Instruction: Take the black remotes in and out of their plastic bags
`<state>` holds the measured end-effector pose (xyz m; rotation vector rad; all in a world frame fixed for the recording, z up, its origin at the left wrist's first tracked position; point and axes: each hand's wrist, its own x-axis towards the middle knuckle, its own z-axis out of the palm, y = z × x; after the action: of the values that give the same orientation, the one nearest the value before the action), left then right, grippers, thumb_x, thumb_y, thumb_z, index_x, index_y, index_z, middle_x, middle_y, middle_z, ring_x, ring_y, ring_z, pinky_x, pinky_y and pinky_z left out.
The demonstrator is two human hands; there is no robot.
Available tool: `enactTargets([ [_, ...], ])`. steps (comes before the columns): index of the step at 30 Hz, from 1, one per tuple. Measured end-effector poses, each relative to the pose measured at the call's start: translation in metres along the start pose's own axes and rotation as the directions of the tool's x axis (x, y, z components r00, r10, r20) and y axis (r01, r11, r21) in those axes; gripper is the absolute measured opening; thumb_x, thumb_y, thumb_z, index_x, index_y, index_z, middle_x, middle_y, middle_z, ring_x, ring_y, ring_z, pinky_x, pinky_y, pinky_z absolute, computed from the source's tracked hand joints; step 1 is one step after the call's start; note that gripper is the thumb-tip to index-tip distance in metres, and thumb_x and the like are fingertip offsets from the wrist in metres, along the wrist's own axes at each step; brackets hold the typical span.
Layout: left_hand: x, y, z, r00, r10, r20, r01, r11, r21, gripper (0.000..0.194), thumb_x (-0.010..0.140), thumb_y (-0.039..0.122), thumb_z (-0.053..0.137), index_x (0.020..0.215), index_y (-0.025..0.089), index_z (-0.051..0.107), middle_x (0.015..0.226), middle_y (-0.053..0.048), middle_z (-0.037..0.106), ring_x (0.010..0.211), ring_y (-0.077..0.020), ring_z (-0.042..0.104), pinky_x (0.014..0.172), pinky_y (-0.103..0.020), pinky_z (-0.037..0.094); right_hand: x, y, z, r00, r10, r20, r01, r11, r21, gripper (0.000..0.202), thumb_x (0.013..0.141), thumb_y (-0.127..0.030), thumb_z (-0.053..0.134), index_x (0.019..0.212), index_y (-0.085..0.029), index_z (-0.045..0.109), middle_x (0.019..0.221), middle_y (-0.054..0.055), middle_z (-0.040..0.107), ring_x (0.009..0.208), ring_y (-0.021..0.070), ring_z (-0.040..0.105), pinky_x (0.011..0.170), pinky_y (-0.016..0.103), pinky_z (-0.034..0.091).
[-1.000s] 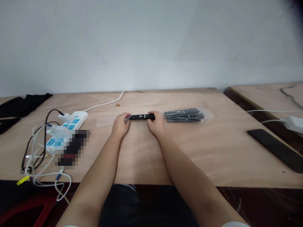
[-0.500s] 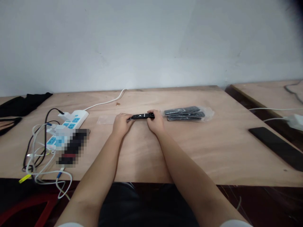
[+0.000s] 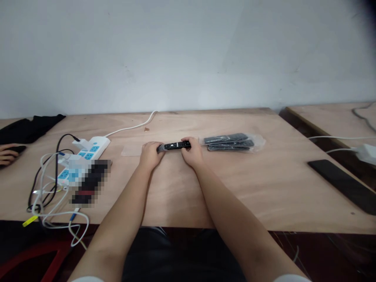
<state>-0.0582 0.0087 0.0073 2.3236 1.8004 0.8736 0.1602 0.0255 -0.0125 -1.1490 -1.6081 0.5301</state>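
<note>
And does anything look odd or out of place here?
Yes, at left: cables lie tangled beside the power strip, one loop drooping over the table's front edge, and pixelation obscures a dark object. I see no spill, nor damage to the held remote.

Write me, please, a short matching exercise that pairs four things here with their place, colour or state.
Things:
1. Remote
2. Power strip
3. Bagged remotes
4. Tag

Descriptions:
A. Lying to the right of the right hand
B. Yellow
C. Held by the left hand and the right hand
D. White and blue

Right pairs: 1-C, 2-D, 3-A, 4-B
</note>
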Motion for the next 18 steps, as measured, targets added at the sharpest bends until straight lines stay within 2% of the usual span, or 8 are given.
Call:
enactTargets([
  [2,0.0,0.005,0.001,0.999,0.043,0.025,-0.043,0.999,-0.021,0.019,0.087,0.031,0.07,0.104,0.023,0.076,0.105,-0.008,0.078,0.103,-0.0289,0.07,0.099,-0.043,0.051,-0.001,-0.001,0.002,0.999,-0.021,0.031,0.021,1.0,0.009,0.037,0.069,-0.016,0.054,0.103,-0.024,0.066,0.107,0.008,0.069,0.103,0.0268,0.065,0.095,0.046,0.056],
  [7,0.002,0.019,0.007,0.992,0.115,0.051,-0.113,0.993,-0.031,0.019,0.089,0.033,0.069,0.105,0.022,0.074,0.104,-0.009,0.077,0.101,-0.0289,0.069,0.095,-0.042,0.051,-0.003,-0.003,0.004,0.994,-0.081,0.073,0.078,0.996,0.042,0.035,0.07,-0.015,0.054,0.103,-0.023,0.066,0.108,0.008,0.069,0.104,0.0265,0.065,0.096,0.046,0.055],
  [14,0.0,0.011,0.006,0.999,0.016,-0.039,-0.015,1.0,0.009,0.057,0.076,0.047,0.085,0.123,0.019,0.068,0.122,-0.013,0.074,0.116,-0.0347,0.066,0.107,-0.048,0.046,0.0,-0.003,0.0,0.997,-0.074,0.018,0.072,0.996,0.056,0.04,0.068,-0.01,0.052,0.103,-0.023,0.065,0.11,0.008,0.069,0.11,0.0276,0.064,0.103,0.048,0.052],
  [16,-0.001,0.007,0.004,0.999,-0.001,-0.041,0.001,1.0,0.002,0.053,0.076,0.047,0.085,0.119,0.02,0.069,0.12,-0.013,0.074,0.113,-0.0338,0.066,0.105,-0.047,0.047,0.0,-0.005,0.0,0.997,-0.076,0.013,0.075,0.996,0.057,0.041,0.067,-0.009,0.051,0.102,-0.024,0.065,0.11,0.009,0.068,0.111,0.028,0.064,0.104,0.049,0.052],
  [18,-0.001,0.004,0.002,1.0,-0.01,-0.012,0.01,1.0,0.006,0.04,0.078,0.044,0.083,0.108,0.021,0.071,0.11,-0.011,0.076,0.105,-0.0316,0.068,0.099,-0.044,0.05,-0.001,-0.006,0.0,0.997,-0.076,0.028,0.074,0.995,0.065,0.04,0.067,-0.009,0.051,0.102,-0.024,0.065,0.111,0.009,0.068,0.11,0.0279,0.064,0.102,0.048,0.054],
])
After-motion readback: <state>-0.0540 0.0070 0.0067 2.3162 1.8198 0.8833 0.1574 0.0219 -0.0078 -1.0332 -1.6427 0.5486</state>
